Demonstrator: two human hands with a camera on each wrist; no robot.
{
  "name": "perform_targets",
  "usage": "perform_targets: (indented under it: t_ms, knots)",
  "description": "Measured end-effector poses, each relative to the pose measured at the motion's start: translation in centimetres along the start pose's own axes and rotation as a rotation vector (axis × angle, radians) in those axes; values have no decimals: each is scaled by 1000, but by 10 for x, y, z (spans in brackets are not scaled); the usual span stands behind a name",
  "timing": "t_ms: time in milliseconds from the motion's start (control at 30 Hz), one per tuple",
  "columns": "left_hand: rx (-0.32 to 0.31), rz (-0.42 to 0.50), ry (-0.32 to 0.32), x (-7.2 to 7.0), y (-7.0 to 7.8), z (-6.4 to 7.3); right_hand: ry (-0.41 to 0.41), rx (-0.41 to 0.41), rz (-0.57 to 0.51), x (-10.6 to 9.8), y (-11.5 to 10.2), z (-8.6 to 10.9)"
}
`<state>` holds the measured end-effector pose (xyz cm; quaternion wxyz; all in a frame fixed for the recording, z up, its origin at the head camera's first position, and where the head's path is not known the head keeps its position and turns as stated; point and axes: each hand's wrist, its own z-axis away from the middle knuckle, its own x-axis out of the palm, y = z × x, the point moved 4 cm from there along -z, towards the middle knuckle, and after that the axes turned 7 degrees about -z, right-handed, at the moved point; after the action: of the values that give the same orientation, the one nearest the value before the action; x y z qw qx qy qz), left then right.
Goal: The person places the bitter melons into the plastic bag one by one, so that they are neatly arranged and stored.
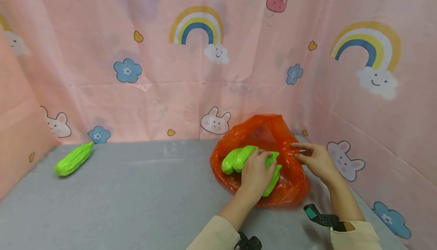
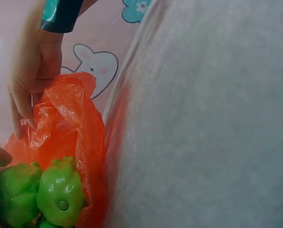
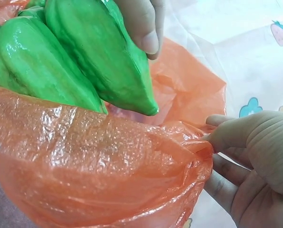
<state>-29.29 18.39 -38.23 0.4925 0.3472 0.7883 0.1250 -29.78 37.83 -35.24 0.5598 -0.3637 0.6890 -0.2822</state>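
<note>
A translucent red plastic bag stands with its mouth spread on the grey table, several glossy green bitter melons inside it. My left hand reaches over the bag's mouth and grips one ridged bitter melon, its fingertips along the side; the palm hides part of the group. At the bag's right side, my right hand pinches the gathered rim between thumb and fingers. In the left wrist view, rounded ends of two bitter melons show inside the bag.
Another green bitter melon lies alone at the far left of the grey table. A pink patterned curtain borders the table at the back and both sides, close behind the bag. Black wrist devices are strapped near both sleeves.
</note>
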Motion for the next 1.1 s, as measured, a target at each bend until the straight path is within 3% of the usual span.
perform_targets:
  t_ms: [600, 867, 1100]
  knots:
    - [-6, 42, -29, -5, 1, -1, 3, 7, -9, -3, 1, 1]
    - [-12, 92, -19, -26, -1, -3, -14, 31, 6, -2, 2, -1]
    - [87, -4, -15, -58, -4, -5, -11, 6, 6, -1, 4, -2]
